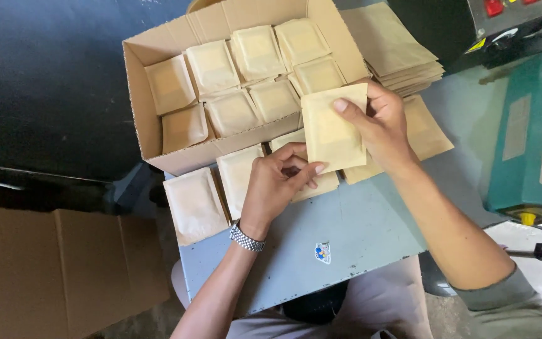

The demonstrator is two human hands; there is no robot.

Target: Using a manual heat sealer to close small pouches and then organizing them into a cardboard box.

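My right hand (381, 122) holds a small tan paper pouch (332, 135) by its upper right corner, lifted just above the table. My left hand (278, 182), with a metal watch on the wrist, pinches the same pouch at its lower left edge. Several filled pouches (194, 204) lie on the grey-blue table (346, 232) under and left of my hands. Just beyond stands an open cardboard box (142, 107) packed with several similar pouches.
A stack of flat empty paper bags (393, 50) lies at the back right, more under my right wrist. A green sealing machine (528, 144) stands at the right. A flat cardboard sheet (51, 263) lies low at the left.
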